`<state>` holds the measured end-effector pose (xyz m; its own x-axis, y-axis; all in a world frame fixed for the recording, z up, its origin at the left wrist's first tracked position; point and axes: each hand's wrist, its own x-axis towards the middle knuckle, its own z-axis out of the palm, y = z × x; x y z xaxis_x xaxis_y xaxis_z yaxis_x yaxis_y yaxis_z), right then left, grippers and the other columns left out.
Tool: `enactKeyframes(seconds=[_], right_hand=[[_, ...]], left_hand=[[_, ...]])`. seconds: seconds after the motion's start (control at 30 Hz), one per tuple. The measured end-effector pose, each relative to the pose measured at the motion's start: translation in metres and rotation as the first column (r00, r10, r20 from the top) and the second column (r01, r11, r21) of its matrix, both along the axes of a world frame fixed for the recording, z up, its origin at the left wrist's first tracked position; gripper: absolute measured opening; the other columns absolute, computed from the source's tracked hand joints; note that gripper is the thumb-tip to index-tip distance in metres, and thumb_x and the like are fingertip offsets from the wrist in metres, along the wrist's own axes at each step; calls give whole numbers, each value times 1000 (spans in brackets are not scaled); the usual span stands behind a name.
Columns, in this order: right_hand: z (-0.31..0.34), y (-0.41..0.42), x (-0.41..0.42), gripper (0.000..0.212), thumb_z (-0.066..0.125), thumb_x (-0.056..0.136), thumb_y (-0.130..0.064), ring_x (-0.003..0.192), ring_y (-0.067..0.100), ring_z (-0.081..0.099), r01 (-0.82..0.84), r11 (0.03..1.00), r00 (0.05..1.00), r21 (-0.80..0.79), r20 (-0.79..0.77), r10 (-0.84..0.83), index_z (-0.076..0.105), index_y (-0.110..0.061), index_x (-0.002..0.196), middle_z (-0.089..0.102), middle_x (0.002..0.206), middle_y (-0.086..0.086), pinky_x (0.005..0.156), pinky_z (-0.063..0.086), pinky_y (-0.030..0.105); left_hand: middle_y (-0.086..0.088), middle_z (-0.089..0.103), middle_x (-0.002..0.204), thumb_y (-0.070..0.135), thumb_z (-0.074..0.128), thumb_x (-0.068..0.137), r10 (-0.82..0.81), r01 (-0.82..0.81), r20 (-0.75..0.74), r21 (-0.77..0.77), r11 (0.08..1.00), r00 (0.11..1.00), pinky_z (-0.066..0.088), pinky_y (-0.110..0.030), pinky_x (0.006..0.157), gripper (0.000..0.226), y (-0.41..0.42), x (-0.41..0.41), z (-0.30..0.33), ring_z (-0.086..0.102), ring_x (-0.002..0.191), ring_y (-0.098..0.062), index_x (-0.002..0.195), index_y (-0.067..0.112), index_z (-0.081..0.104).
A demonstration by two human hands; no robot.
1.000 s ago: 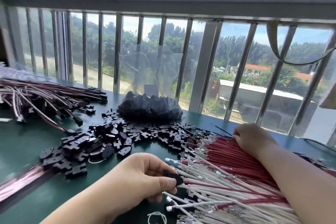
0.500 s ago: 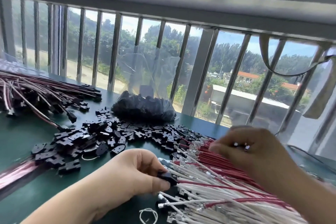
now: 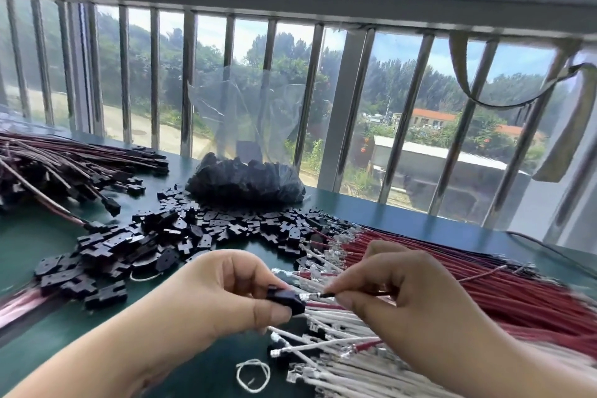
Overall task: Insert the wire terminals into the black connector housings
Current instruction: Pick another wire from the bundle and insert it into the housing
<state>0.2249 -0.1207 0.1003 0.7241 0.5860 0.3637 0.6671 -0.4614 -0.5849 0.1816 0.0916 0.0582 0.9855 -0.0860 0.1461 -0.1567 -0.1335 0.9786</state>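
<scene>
Pinched in the left hand (image 3: 223,297), at about 6 o'clock of the view: one small black plastic connector housing (image 3: 286,300), open side turned to 3 o'clock. Just beside it, at its 3 o'clock: the silver metal terminal (image 3: 308,296) of a thin dark red wire (image 3: 358,293), pinched between thumb and forefinger of the right hand (image 3: 410,300). Terminal tip at the housing mouth; cannot tell if already entered. Probably the very moment of insertion, not yet seated.

Done so far, as a judgement: a pile of finished dark harnesses with black plugs (image 3: 64,168) at 10 o'clock. Left to do, much: loose black housings scattered (image 3: 155,236) at 9 to 12 o'clock from the hands, a clear plastic bag full of more black housings (image 3: 245,182) at 12 o'clock, and a large bundle of red and white wires with bare terminals (image 3: 403,268) at 3 to 5 o'clock. All on the dark green tabletop (image 3: 38,236). Small white string loop (image 3: 253,375) at 6 o'clock.
</scene>
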Motion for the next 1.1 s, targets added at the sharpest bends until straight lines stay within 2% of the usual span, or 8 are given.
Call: enactKeyframes(seconds=[0.17, 0.3, 0.4, 0.57, 0.73, 0.8, 1.0, 1.1], right_hand=[[0, 0, -4, 22, 74, 77, -21, 67, -8, 54, -44, 998, 999, 36, -22, 45, 72, -43, 76, 58, 75, -22, 69, 38, 2], [-2, -5, -5, 22, 73, 77, -24, 70, -10, 54, -73, 995, 997, 75, -34, 75, 72, -46, 78, 57, 71, -22, 69, 38, 3], [-7, -6, -6, 27, 74, 76, -21, 72, -4, 54, -74, 992, 996, 102, 53, 69, 72, -48, 78, 56, 72, -18, 67, 39, 5], [-13, 0, -9, 21, 70, 79, -32, 76, 9, 54, -42, 999, 970, -1, 241, 41, 65, -49, 89, 53, 83, -14, 62, 43, 16], [-9, 3, -7, 17, 73, 76, -29, 71, -3, 54, -63, 997, 994, 49, 88, 59, 70, -44, 81, 58, 78, -20, 65, 39, 5], [-5, 1, -2, 9, 70, 75, -37, 74, -5, 57, -66, 997, 997, 27, 34, 65, 70, -45, 81, 61, 79, -23, 69, 39, 6], [-8, -4, 3, 10, 69, 77, -39, 72, 4, 58, -77, 997, 992, -25, 95, 79, 73, -30, 76, 61, 76, -13, 64, 43, 12], [-10, -4, 1, 17, 68, 79, -39, 68, 5, 56, -93, 996, 985, 7, 144, 91, 72, -24, 72, 58, 75, -8, 61, 42, 13]], left_hand=[[-10, 71, 64, 53, 91, 24, 8, -8, 21, -11, 1000, 1000, 49, -16, 52, 63, -1, -5, 4, 61, 53, -10, 75, 18, 76], [-17, 72, 72, 54, 90, 30, -17, 18, 30, -41, 999, 999, 51, -20, 55, 64, -4, -8, 6, 61, 55, -13, 79, 15, 76], [-15, 71, 69, 46, 89, 35, -6, 8, 33, -49, 999, 999, 51, -21, 54, 54, -7, -9, 8, 59, 54, -14, 78, 15, 77], [-6, 67, 59, 31, 82, 46, -42, 43, 10, -84, 996, 999, 48, -18, 52, 35, -12, -12, 7, 58, 53, -11, 75, 14, 77], [-17, 68, 66, 31, 82, 45, 4, -1, 24, -113, 994, 1000, 49, -21, 52, 38, -18, -13, 8, 57, 52, -14, 76, 10, 76], [-18, 69, 68, 33, 81, 45, 38, -35, 29, -99, 995, 999, 48, -21, 51, 39, -17, -12, 9, 56, 52, -14, 77, 10, 75], [-10, 65, 56, 19, 78, 55, 56, -55, 24, -51, 997, 998, 47, -19, 50, 18, -20, -13, 10, 55, 50, -12, 72, 13, 75], [-10, 63, 53, 16, 83, 49, 53, -49, 38, -102, 994, 998, 47, -17, 49, 23, -21, -14, 10, 55, 48, -13, 69, 10, 74]])
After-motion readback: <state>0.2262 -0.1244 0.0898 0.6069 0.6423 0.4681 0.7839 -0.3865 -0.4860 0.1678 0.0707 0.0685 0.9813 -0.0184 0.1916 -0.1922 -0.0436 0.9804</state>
